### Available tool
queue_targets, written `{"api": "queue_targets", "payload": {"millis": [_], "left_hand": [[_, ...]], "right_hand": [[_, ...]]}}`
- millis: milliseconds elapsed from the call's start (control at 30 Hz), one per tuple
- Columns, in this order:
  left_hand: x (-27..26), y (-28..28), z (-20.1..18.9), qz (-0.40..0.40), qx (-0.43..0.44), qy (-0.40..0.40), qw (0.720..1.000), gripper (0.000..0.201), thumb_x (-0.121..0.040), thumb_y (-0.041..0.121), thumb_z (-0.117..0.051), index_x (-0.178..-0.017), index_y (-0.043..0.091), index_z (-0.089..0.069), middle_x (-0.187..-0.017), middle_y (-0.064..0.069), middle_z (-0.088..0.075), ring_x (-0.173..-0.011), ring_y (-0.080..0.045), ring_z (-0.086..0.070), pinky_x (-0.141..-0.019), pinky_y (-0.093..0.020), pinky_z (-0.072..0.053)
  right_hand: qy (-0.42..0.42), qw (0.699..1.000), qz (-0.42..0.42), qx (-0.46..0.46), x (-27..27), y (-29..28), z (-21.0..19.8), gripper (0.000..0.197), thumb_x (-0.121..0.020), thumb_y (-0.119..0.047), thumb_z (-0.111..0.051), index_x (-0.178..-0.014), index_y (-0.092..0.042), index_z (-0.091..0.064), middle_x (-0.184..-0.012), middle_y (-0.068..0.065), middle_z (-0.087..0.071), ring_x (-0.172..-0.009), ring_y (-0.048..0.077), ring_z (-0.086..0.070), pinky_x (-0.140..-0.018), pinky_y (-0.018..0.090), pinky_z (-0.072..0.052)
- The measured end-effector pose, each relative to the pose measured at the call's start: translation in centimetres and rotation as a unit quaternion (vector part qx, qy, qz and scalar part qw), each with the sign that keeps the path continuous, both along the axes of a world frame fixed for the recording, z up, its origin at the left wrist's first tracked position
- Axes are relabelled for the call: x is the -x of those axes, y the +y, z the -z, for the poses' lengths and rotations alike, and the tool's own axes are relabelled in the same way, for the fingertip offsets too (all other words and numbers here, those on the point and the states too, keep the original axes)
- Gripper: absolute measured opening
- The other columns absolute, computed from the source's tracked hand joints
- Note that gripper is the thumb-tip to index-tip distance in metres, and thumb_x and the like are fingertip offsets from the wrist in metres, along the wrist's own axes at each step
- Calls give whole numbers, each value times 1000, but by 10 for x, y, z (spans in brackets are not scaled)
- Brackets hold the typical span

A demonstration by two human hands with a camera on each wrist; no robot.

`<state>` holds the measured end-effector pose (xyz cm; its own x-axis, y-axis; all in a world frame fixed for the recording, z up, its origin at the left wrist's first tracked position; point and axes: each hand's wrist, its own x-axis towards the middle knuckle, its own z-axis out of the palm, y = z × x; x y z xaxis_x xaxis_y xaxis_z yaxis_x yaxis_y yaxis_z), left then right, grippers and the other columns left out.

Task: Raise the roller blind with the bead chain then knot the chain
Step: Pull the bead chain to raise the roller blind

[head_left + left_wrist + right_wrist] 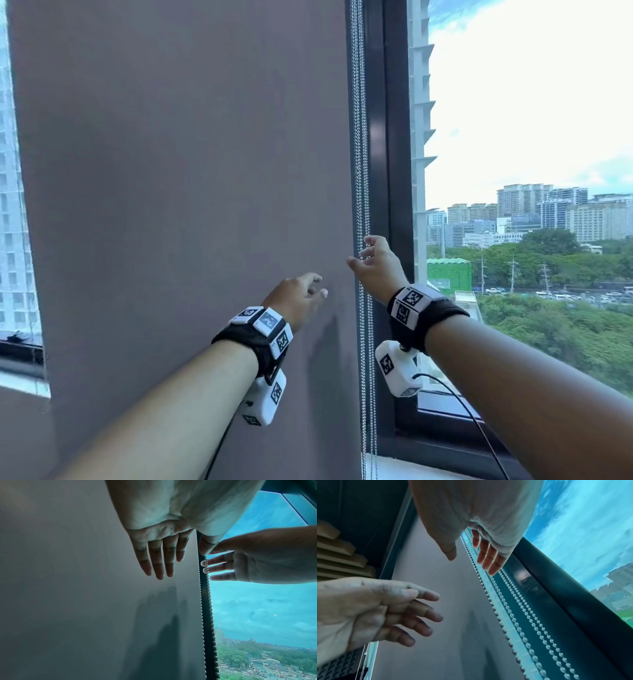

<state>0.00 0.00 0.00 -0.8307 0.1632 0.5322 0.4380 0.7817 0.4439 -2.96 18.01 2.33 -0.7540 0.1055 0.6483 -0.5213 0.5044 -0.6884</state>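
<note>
A grey-brown roller blind hangs lowered over the middle of the window. Its silver bead chain runs down in strands along the blind's right edge. My right hand is at the chain, the thumb left of it and the fingers right of it. In the left wrist view its straight fingertips touch the chain without curling round it. My left hand reaches toward the blind's face, left of the chain, fingers straight and holding nothing. The right wrist view shows both hands open beside the chain.
A dark window frame stands just right of the chain, with glass looking onto city buildings and trees beyond it. A pale sill runs below. A narrow strip of window shows left of the blind.
</note>
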Motion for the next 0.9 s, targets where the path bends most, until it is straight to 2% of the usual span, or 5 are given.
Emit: {"api": "queue_targets", "payload": {"millis": [167, 400, 533, 733, 900], "left_hand": [[8, 7, 6, 9, -17, 12, 1000, 36, -95, 31, -44, -126, 20, -57, -124, -2, -67, -113, -20, -62, -97, -35, -48], [8, 18, 6, 29, -19, 37, 999, 36, -95, 32, -46, -126, 16, -58, -123, -4, -67, -113, -21, -62, -98, -34, -48], [9, 21, 6, 41, -29, 55, 997, 34, -95, 31, -47, -124, 16, -60, -119, -5, -69, -110, -20, -63, -96, -33, -48], [9, 32, -4, 68, -95, 124, 985, 35, -89, 37, -45, -108, 17, -67, -89, -4, -74, -84, -22, -68, -81, -38, -54], [8, 50, -13, 114, -135, 120, 977, 30, -94, 34, -45, -105, 16, -66, -86, -6, -73, -83, -22, -68, -81, -39, -54]], "right_hand": [[-45, 998, -24, 44, 9, -5, 2, 51, -91, -37, -64, -134, -14, -47, -93, -4, -58, -93, 17, -60, -90, 35, -49], [-12, 998, 27, 46, 20, -11, 4, 15, -92, -25, -61, -98, -12, -65, -88, 5, -68, -84, 23, -66, -75, 30, -50], [-4, 997, 29, 76, 21, -13, 7, 21, -96, -23, -53, -93, -8, -67, -91, 10, -72, -87, 28, -69, -82, 40, -56], [29, 994, -17, 108, 9, -16, 17, 34, -104, -26, -38, -87, -5, -59, -76, -2, -55, -66, 12, -49, -57, 19, -37], [44, 990, -56, 124, 2, -19, 31, 37, -104, -27, -39, -81, -3, -56, -69, 1, -53, -61, 11, -45, -57, 24, -40]]}}
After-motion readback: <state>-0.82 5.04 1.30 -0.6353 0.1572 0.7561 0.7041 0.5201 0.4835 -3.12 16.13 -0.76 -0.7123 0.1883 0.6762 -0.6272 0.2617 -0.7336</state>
